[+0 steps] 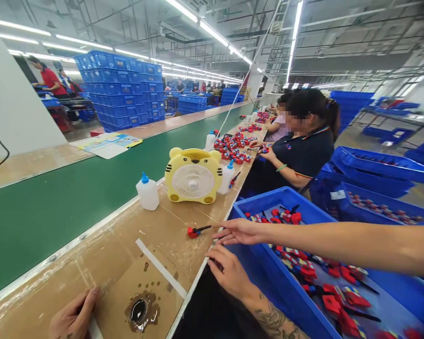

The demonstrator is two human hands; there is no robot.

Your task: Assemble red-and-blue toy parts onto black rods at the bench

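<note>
My left hand (74,316) rests on the brown covered bench at the lower left, fingers curled and thumb laid alongside; nothing shows in it. At the bench's front edge is my right hand (229,270), its fingers loosely bent and apart, holding nothing. Another person's hand (238,231) reaches in from the right just above it, fingers stretched out. Beyond the fingertips lies a small red part with a black stem (198,230), touched by neither of my hands. A round hole (139,309) with dark wet stains around it lies between my hands.
A yellow animal-faced fan (193,176) stands between white bottles with blue caps (147,192). A blue crate (268,200) of red and black parts sits against the bench at right. A green conveyor belt (74,202) runs behind. Co-workers sit farther along near piled red parts (235,147).
</note>
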